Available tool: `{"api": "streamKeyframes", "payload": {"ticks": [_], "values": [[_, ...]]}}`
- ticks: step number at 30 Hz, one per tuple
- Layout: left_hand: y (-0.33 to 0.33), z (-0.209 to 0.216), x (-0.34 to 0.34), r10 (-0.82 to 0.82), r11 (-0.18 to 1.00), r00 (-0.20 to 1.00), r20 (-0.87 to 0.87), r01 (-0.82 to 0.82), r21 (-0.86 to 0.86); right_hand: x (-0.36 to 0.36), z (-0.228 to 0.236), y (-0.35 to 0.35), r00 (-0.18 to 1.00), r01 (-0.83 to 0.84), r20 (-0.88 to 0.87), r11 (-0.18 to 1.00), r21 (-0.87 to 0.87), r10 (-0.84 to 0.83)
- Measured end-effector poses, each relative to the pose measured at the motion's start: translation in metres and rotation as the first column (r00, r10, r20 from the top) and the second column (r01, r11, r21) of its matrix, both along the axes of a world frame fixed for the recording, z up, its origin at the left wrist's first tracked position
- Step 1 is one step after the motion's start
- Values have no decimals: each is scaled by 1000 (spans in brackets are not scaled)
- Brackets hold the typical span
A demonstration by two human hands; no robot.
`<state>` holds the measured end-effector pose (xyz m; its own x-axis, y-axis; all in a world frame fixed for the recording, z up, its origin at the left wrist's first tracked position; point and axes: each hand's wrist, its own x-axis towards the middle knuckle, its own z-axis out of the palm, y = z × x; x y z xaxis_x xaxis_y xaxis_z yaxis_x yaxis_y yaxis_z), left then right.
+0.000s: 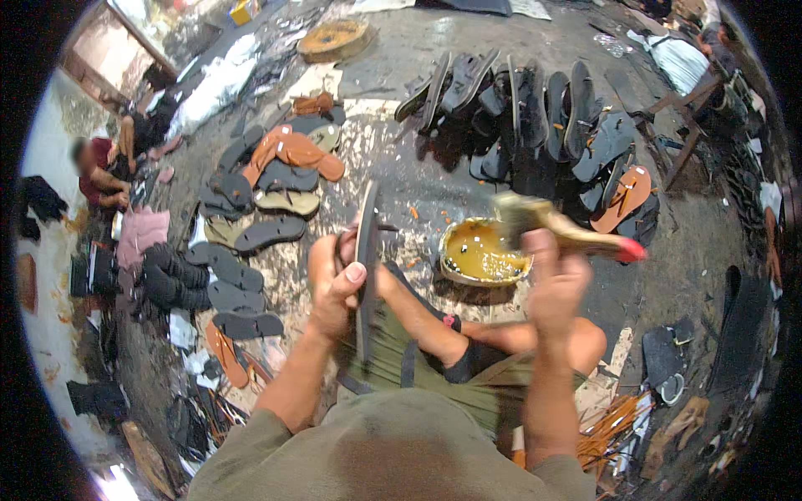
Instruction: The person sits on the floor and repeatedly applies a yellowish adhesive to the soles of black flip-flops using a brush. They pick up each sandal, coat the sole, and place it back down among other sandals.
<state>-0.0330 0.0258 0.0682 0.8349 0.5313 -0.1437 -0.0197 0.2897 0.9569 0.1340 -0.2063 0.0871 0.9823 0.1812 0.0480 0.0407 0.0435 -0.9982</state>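
My left hand (336, 288) grips a dark sandal (366, 259) that stands on its edge, sole turned to the right, thumb pressed against its side. In my right hand (555, 288) is a brush (585, 240), smeared by motion, with a wooden handle ending in a red tip. Its head points left, over the right rim of a bowl (480, 280) that holds yellow-brown liquid, probably glue. The bowl stands on the floor just beyond my crossed legs.
Dark sandals (535, 104) stand on edge in a row at the far right. Brown and black sandals (271, 234) lie in piles on the left. A round wooden block (336, 40) is at the back. Another person (104, 175) sits far left. Orange strips (614, 430) lie near my right elbow.
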Motion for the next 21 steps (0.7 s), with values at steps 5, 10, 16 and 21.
{"api": "streamKeyframes", "payload": {"ticks": [5,10,16,21], "values": [[-58,-26,14,-1,793,953,303,185,-580,-40,-27,75,940,-187,282,981,-44,192],[-58,-33,24,129,754,918,375,155,-638,-38,-28,66,853,-220,449,964,-152,266],[-57,-54,15,-3,632,873,487,380,-676,-29,-29,51,914,-228,290,951,-210,283],[-84,-49,-48,-156,684,950,271,302,-664,-13,-18,15,990,-111,68,982,-151,122]]}}
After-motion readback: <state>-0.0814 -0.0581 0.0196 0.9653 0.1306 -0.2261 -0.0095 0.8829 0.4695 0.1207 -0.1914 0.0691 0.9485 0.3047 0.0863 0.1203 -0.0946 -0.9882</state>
